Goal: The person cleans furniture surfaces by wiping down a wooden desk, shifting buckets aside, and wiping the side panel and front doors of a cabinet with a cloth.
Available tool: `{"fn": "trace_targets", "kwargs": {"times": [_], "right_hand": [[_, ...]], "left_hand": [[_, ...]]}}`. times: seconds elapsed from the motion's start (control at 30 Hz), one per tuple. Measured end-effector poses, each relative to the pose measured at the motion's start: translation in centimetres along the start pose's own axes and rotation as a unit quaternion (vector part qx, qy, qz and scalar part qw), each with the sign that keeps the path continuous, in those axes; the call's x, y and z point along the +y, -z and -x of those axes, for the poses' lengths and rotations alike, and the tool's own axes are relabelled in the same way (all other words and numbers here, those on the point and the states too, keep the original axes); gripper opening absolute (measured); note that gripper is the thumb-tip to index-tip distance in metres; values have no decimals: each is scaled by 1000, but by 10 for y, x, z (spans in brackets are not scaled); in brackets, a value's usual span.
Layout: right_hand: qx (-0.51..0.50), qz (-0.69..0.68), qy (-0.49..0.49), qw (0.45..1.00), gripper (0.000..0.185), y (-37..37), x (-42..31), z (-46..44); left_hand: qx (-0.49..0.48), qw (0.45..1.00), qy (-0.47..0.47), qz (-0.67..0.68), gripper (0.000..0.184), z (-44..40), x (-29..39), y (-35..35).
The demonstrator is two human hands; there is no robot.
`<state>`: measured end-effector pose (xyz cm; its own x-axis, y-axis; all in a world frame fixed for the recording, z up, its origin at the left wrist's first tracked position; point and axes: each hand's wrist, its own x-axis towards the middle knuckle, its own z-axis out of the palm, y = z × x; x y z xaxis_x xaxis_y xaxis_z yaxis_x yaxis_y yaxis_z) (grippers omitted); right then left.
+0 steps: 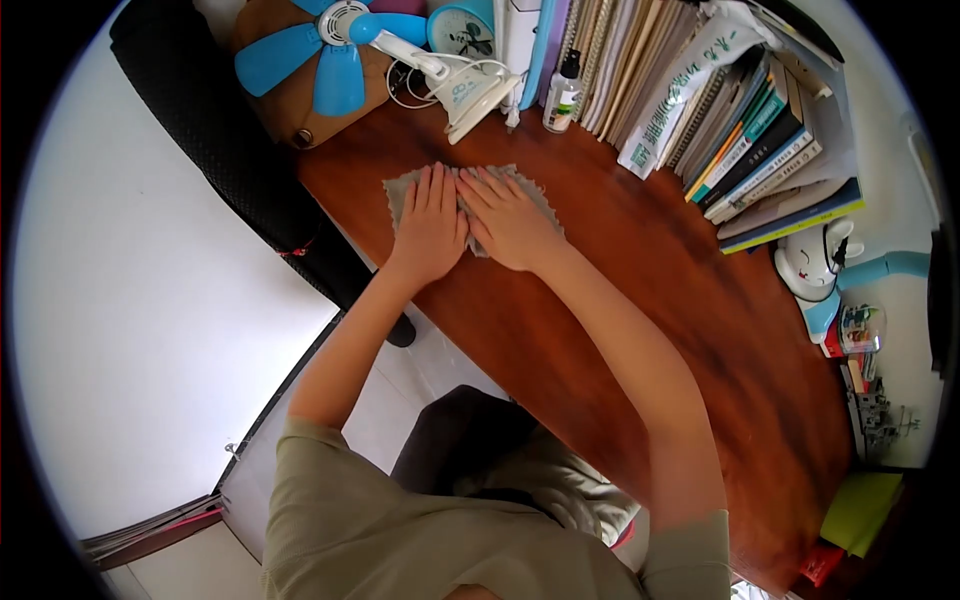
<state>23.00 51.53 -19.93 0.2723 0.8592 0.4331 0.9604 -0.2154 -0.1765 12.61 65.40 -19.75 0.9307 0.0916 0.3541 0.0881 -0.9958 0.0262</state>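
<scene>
A grey cloth (540, 200) with a jagged edge lies spread on the reddish-brown wooden desk (600, 330). My left hand (430, 225) rests flat on the left part of the cloth, its fingers stretched out toward the far edge. Beside it, my right hand (508, 222) lies flat on the cloth too, fingers extended and angled to the left. The two hands nearly touch at the fingers. Neither hand grasps anything; both press on the cloth from above.
Beyond the cloth are a blue fan (470, 95), a spray bottle (563, 95) and a row of books (750, 130). A white lamp base (808, 265), a clear holder (862, 328) and a green cloth (860, 510) line the right side.
</scene>
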Motion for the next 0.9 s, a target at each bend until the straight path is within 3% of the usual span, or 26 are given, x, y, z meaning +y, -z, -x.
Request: {"fn": "trace_targets", "kwargs": {"times": [0.2,0.3,0.43,0.7,0.9], "right_hand": [[8,5,-36,999,54,12,-19,30],[-23,-21,-49,998,57,48,-44,74],[-44,-10,-87,995,63,79,-70,117],[-7,-21,-78,997,63,45,-3,67],[-39,22,-120,992,54,23,55,20]], "left_hand": [[-35,999,7,0,60,17,21,19],[-44,992,-39,115,63,52,43,42],[-101,987,-83,90,65,75,70,66],[-109,986,-69,106,63,21,53,58],[5,996,-69,62,56,-34,47,-12]]}}
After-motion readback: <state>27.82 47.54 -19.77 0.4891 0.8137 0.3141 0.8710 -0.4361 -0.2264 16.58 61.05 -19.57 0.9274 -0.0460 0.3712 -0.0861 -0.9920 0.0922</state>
